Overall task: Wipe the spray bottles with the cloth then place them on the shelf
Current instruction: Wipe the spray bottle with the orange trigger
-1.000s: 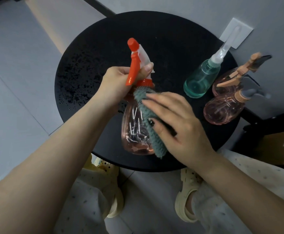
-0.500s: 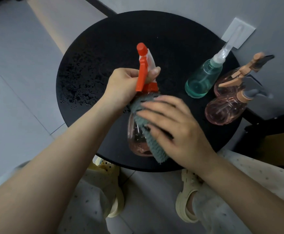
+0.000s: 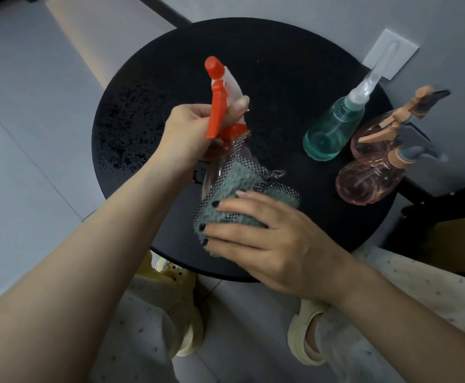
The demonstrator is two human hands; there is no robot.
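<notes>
Held tilted over the table (image 3: 148, 87) at centre: bottle (image 3: 217, 164) with red sprayer, nozzle toward 11 o'clock, base toward 5 o'clock. Left hand (image 3: 189, 136) curled round the neck, thumb (image 3: 238, 106) pressed against the white sprayer body just beside the red trigger. Right hand (image 3: 264, 241) spread over the cloth (image 3: 231, 200), fingers fairly straight and pressing it onto the lower body, so most of the clear shell hidden.

Looks light: clear pinkish plastic, no liquid visible in the part that shows. Thin wall, likely to flex under a hard squeeze. Smooth and probably slick if damp; droplets scattered on the table at 9 o'clock. Best hold at the neck under the red collar, where narrow and stiff, away from the trigger to avoid a stray squirt. Cloth soft, fluffy grey with a checked backing, draping easily round the curve.

Waiting at 2 to 3 o'clock, standing close together: teal bottle (image 3: 333, 128), two pink bottles (image 3: 369, 178), the nearer one touching or nearly touching the farther (image 3: 386, 125). Shelf not clearly identifiable.
</notes>
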